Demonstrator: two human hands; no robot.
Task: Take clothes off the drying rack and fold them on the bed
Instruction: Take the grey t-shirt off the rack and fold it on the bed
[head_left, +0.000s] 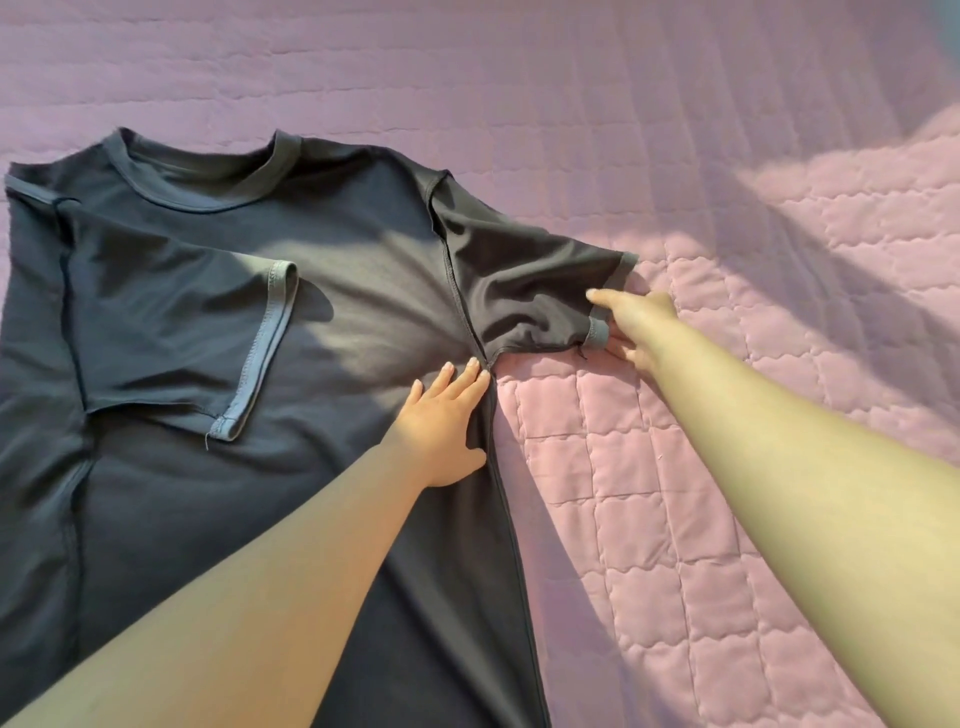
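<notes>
A dark navy T-shirt (218, 338) lies inside out on the pink quilted bed (675, 156), collar toward the far side. Its left sleeve is folded in over the chest. The right sleeve (530, 291) still spreads out to the right. My left hand (441, 415) presses flat with straight fingers on the shirt's body by the right armpit seam. My right hand (636, 325) pinches the hem of the right sleeve at its outer end, thumb on top of the fabric and the other fingers under the cuff.
The pink quilt covers the whole view, with sunlight and shadows across its right side. No drying rack or other clothes are in view.
</notes>
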